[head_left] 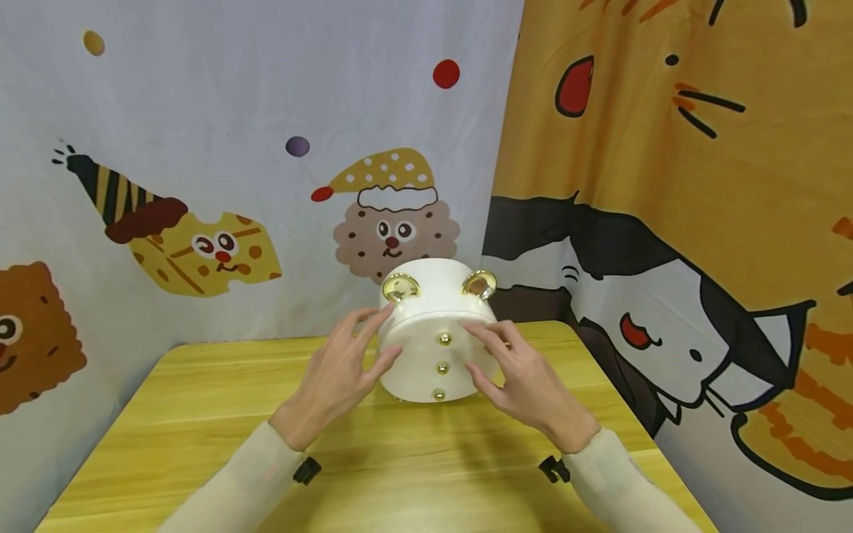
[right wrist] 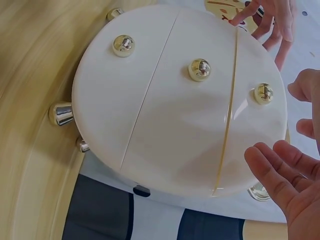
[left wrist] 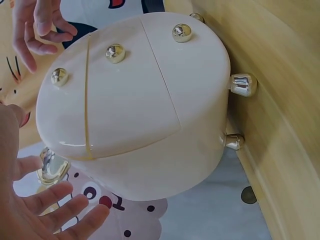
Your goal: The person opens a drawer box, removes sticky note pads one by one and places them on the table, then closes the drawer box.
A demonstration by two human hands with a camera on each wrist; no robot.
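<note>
A white rounded box (head_left: 420, 370) stands upright on the table. Gold ear-shaped trims sit near its top, three round gold knobs run down its front, and short gold feet show underneath. In the left wrist view, seams divide the box (left wrist: 130, 100) into sections, one of them edged in gold. My left hand (head_left: 336, 374) is at the box's left side, fingers spread and loosely bent, fingertips right at its edge. On the other side my right hand (head_left: 523, 377) hovers before the front, with relaxed fingers close to the knobs. Neither hand grips anything.
The yellow wood-grain table (head_left: 220, 414) ends at a printed curtain (head_left: 233, 111) behind the box. An orange curtain (head_left: 666, 148) with cat drawings hangs along the right. Small dark clips (head_left: 306, 471) sit near both cuffs.
</note>
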